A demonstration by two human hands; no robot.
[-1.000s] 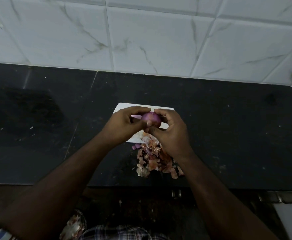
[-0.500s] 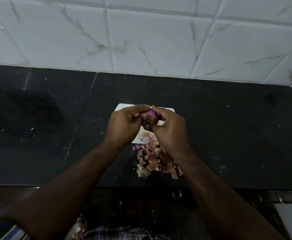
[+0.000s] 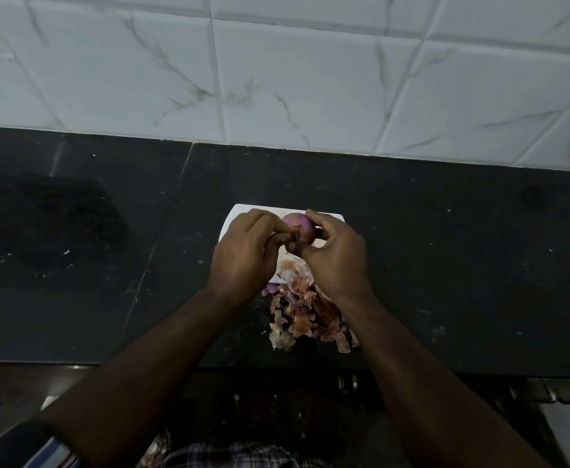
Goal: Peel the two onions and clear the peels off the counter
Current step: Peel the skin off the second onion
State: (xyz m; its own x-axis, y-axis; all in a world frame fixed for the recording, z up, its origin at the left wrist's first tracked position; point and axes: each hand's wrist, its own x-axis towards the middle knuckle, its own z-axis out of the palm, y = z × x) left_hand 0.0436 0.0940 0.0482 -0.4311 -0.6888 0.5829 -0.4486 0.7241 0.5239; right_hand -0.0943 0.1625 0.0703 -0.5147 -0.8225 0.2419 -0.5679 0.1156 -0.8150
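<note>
At frame centre, our right hand (image 3: 336, 255) cups the onion (image 3: 298, 228); our left hand (image 3: 246, 253) has shifted to pinch a skin strip. Peels (image 3: 305, 315) remain below: peeling continues.

Counter (image 3: 445, 265) open left and right; peel pile (image 3: 307, 319) blocks near edge below board (image 3: 239, 214).

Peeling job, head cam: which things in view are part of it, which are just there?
Part of the job:
onion, held by right hand
left hand, pinching skin at the onion
peel pile on the counter
white board

Just there:
tiled wall
checked cloth
</note>
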